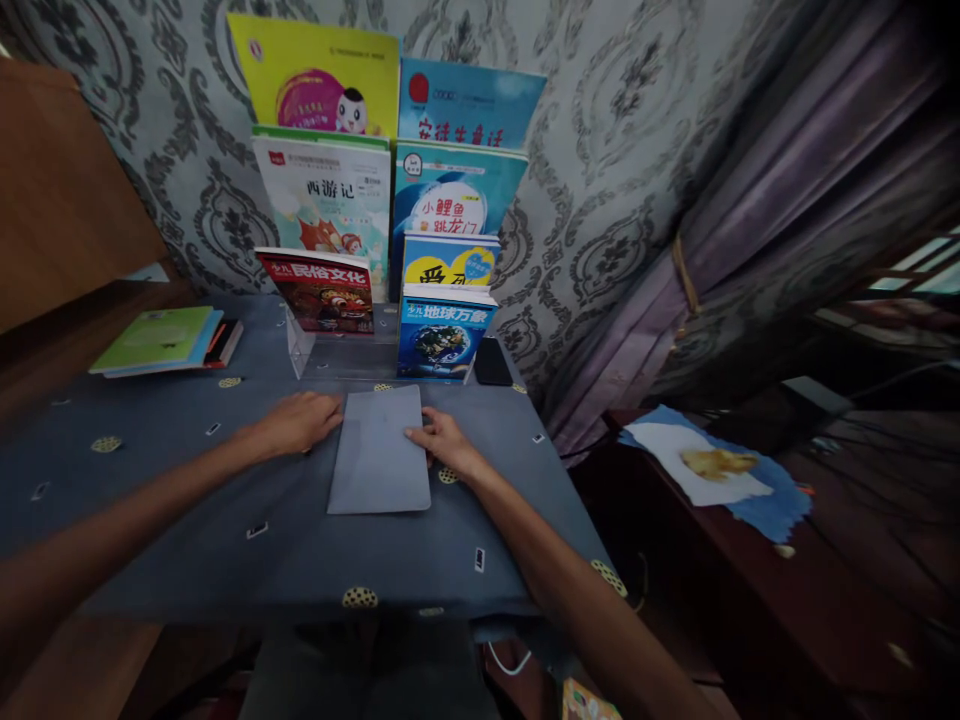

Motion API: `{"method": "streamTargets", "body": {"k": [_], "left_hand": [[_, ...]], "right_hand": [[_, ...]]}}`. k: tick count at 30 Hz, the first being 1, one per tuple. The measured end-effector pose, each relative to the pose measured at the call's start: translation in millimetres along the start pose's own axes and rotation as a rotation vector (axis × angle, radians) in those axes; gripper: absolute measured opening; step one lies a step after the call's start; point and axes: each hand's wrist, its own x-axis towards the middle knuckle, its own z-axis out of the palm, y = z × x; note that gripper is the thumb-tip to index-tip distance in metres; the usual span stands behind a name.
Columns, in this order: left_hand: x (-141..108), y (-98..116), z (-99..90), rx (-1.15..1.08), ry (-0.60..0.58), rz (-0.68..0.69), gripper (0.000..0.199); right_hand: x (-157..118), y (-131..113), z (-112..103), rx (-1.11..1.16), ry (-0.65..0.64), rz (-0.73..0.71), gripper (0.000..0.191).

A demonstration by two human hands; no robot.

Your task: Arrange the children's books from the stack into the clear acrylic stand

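Observation:
A thin booklet with a plain grey cover [379,455] lies flat on the cloth-covered table in front of me, its lettering, if any, not readable. My right hand [448,445] grips its right edge, thumb on top of the cover and fingers tucked at the side. Beside the upper left corner of the booklet rests my left hand [301,424], fingers curled in and knuckles close to the edge. Nothing shows in that left hand, though its palm is hidden.
Behind the booklet, a clear display rack [337,358] holds several upright children's books, including a red one [330,295] and a blue one [442,340]. A black phone-like slab [492,362] lies to its right. Stacked books [157,338] lie at left. A curtain [637,300] hangs right.

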Motion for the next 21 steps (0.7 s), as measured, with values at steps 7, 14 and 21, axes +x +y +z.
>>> {"method": "streamTargets", "body": {"k": [7,14,21], "left_hand": [[17.6,13.5,29.0,0.032,0.22,0.116,0.027],[18.7,18.3,71.1,-0.025,0.418,0.138,0.027],[20.4,10.0,68.1,-0.076,0.428,0.148,0.024]], "right_hand": [[-5.1,-0.7,-9.6,-0.193,0.046,-0.074,0.06],[-12.9,-11.0,2.4,-0.843,0.372,-0.213,0.03],[-15.5,-34.4,22.8,-1.125,0.324,-0.333,0.026]]}}
